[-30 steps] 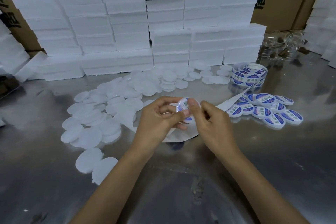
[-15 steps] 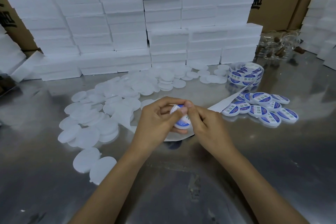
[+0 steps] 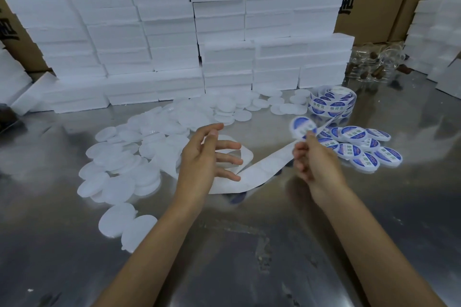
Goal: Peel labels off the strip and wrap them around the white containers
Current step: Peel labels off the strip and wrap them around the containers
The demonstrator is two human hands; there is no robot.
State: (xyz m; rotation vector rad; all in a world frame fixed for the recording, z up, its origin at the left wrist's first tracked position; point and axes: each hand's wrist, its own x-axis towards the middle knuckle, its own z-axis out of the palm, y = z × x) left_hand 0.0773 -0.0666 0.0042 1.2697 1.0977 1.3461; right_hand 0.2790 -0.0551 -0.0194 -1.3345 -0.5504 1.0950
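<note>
Stacked white foam boxes [image 3: 174, 40] backed a shiny steel desk [image 3: 249, 244]. A round white container bearing a blue label [image 3: 303, 127] was pinched in the right hand [image 3: 315, 159], raised near the labelled containers [image 3: 361, 144]; its underside was hidden. The emptied backing strip [image 3: 264, 164] curled under the left hand [image 3: 207, 157], whose fingers were spread and held nothing, beside the unlabelled containers [image 3: 129, 157].

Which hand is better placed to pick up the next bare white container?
Left. The left hand is open and holds nothing, right beside the pile of bare white containers. The right hand is busy pinching a labelled container.
</note>
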